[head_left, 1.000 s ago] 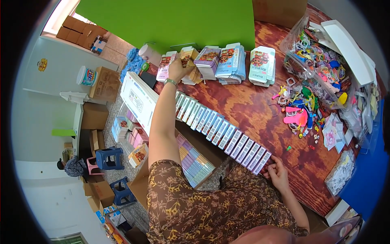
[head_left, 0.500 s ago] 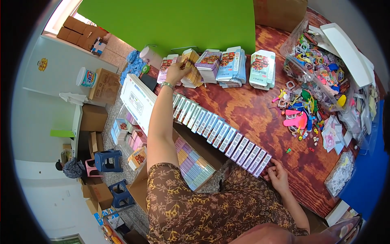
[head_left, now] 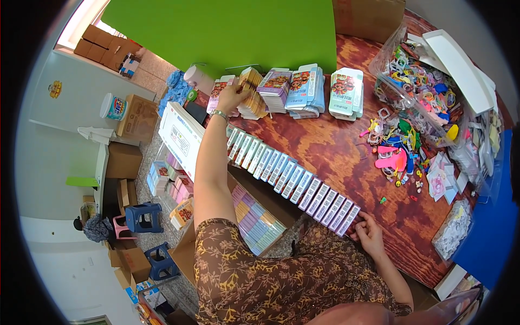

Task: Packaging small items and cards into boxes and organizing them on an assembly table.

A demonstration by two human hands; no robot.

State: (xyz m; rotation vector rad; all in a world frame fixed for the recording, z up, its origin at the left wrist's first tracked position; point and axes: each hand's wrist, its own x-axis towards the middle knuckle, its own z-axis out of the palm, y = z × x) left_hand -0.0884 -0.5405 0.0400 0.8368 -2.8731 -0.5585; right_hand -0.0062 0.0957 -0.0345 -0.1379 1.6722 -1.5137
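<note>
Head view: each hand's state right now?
Left hand: fingers on yellow carton stack; grip cannot be told.
Right hand: partly curled at end purple box; grip unclear.

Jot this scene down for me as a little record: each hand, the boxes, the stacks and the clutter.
Left hand: on the yellow carton stack; hand, stack
Right hand: fingertips at the purple end of the box row; hand, row
Row colours: green, blue, then purple toward the right hand
Other stacks: pink, purple, blue, pale green
Clutter: loose colourful trinkets beside a clear container of more
Surface: reddish-brown patterned table
</note>
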